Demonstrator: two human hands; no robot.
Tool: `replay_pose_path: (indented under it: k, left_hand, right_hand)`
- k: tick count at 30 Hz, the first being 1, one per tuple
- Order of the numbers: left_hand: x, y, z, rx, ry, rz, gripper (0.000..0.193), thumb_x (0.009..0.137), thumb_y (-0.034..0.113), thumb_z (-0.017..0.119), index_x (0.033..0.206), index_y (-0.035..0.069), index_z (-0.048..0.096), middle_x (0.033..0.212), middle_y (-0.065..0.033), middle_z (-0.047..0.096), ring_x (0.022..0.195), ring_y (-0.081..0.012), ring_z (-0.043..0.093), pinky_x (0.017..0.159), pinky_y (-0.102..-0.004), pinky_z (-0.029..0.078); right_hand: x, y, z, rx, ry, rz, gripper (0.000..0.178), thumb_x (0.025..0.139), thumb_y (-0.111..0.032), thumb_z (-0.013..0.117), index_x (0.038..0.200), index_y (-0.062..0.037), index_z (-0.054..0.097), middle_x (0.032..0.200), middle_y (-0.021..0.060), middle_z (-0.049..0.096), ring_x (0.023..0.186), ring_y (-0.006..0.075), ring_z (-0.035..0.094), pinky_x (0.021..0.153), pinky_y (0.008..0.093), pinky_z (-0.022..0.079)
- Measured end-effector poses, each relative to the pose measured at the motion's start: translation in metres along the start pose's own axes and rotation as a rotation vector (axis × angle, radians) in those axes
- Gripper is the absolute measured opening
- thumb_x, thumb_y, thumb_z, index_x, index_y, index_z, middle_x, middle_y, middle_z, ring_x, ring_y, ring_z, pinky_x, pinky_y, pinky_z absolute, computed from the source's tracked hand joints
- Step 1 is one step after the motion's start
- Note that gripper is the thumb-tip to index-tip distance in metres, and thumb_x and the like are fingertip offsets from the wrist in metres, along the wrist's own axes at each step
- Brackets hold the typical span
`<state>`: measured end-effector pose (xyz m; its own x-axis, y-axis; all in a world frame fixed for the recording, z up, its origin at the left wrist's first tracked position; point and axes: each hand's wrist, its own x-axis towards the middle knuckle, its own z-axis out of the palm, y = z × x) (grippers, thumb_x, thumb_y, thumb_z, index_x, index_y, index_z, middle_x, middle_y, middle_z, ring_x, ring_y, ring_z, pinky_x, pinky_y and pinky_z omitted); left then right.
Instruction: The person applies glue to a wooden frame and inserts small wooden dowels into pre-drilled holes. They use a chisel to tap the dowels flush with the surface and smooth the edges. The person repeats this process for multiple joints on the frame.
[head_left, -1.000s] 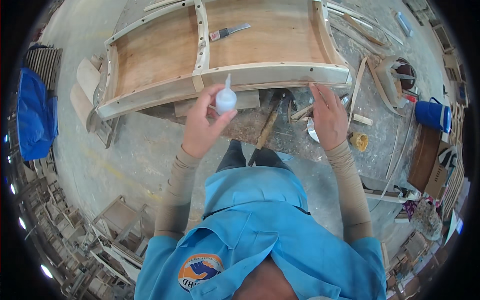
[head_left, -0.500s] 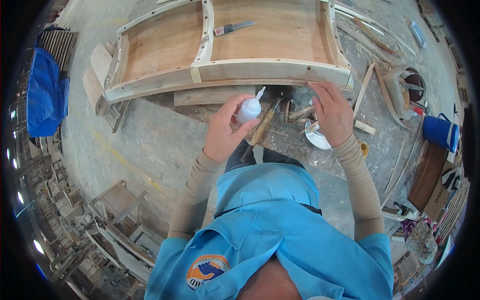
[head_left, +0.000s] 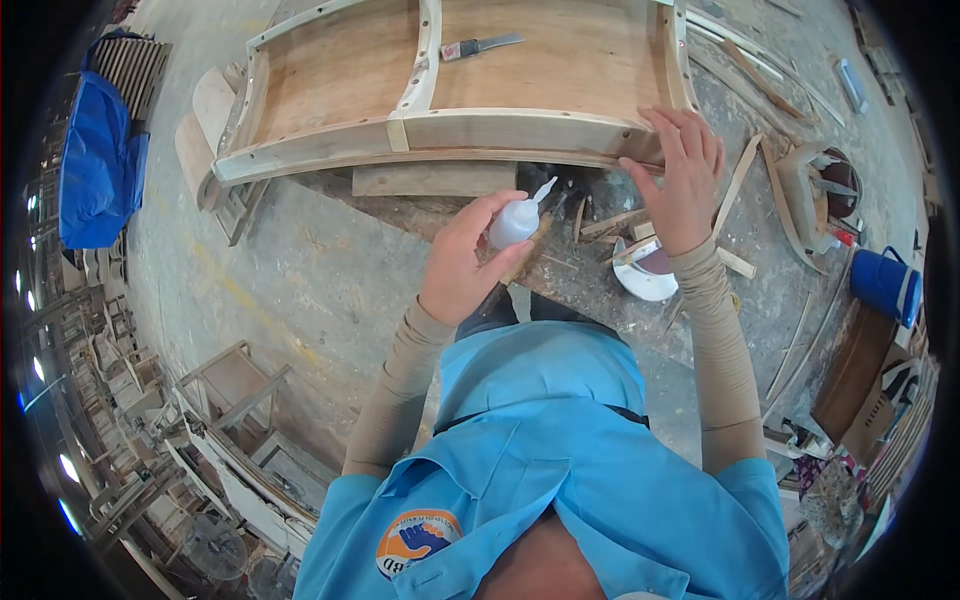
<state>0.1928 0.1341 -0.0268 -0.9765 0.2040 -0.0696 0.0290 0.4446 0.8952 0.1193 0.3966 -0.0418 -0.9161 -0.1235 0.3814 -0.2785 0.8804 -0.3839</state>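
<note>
Left hand (head_left: 462, 258) grasps a small, round, translucent-white plastic squeeze bottle (head_left: 513, 225), at six o'clock of the pale, curved wooden frame (head_left: 530, 130). It looks light and soft-walled, best taken round its body. Right hand (head_left: 684, 190), fingers spread, touches the frame's four-o'clock corner.
</note>
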Motion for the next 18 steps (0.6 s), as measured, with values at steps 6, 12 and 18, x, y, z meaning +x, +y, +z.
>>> replay_pose_path:
  k: [6, 12, 18]
  left_hand:
    - [0.0, -0.001, 0.001, 0.013, 0.002, -0.006, 0.051, 0.084, 0.01, 0.077, 0.132, 0.007, 0.06, 0.105, -0.0053, 0.07, 0.088, -0.013, 0.064, 0.071, -0.0257, 0.049]
    - [0.003, -0.002, 0.001, -0.012, -0.002, -0.02, 0.051, 0.084, 0.009, 0.077, 0.132, 0.007, 0.06, 0.105, -0.0051, 0.07, 0.087, -0.0122, 0.063, 0.07, -0.0252, 0.048]
    - [0.007, -0.006, 0.003, -0.02, -0.003, -0.034, 0.051, 0.083, 0.01, 0.078, 0.131, 0.007, 0.061, 0.107, -0.0058, 0.07, 0.089, -0.0123, 0.064, 0.07, -0.0248, 0.048]
  right_hand:
    - [0.003, 0.007, 0.003, -0.013, -0.135, 0.016, 0.049, 0.08, -0.021, 0.079, 0.126, -0.0216, 0.065, 0.119, 0.0016, 0.062, 0.127, 0.0287, 0.049, 0.114, 0.0617, 0.023]
    - [0.016, 0.011, 0.002, 0.029, -0.288, 0.023, 0.049, 0.08, -0.018, 0.078, 0.128, -0.0208, 0.065, 0.119, 0.0021, 0.062, 0.121, 0.0278, 0.054, 0.113, 0.0616, 0.025]
    - [0.023, 0.017, 0.0, 0.13, -0.307, -0.094, 0.049, 0.079, -0.013, 0.076, 0.126, -0.011, 0.064, 0.114, 0.0077, 0.064, 0.109, 0.0297, 0.059, 0.107, 0.0502, 0.035]
